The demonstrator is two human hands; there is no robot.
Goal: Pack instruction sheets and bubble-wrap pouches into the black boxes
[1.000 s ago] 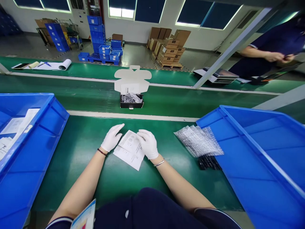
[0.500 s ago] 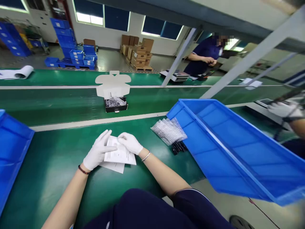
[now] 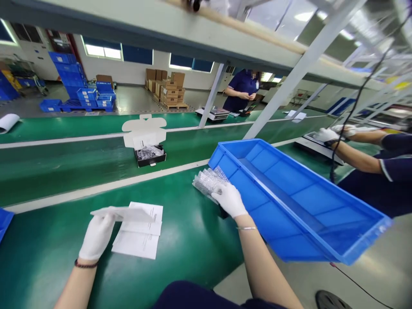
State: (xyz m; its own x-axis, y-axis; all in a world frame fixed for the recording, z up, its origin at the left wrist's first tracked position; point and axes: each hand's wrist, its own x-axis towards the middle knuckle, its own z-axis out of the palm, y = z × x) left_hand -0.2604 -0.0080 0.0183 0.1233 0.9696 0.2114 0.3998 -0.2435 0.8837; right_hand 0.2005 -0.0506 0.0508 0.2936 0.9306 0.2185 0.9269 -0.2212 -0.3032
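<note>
My left hand (image 3: 99, 231), in a white glove, pinches a white booklet (image 3: 133, 213) by its left end and holds it raised and tilted. Beneath it, printed white leaflets (image 3: 137, 245) lie on the green table. At the side of a blue bin, my right hand (image 3: 229, 199), also gloved, has its fingers curled on the near edge of a stack of bubble-wrap bags (image 3: 207, 180). Dark items (image 3: 222, 212) beside the bags are mostly hidden by that hand. An open black box (image 3: 150, 161) with a raised white lid holds a clear plastic-wrapped item on the belt ahead.
The large blue bin (image 3: 289, 206) leans at the table's right edge. Another blue bin (image 3: 4, 223) shows at far left. Slanted metal posts (image 3: 212, 96) rise beyond the belt. At right, a co-worker's gloved hands (image 3: 331, 134) work at a device; another person (image 3: 240, 92) stands across the line.
My right hand has left the papers and moved right onto the bubble-wrap bags. My left hand has drawn left with a booklet, while leaflets lie below it. The view has turned right.
</note>
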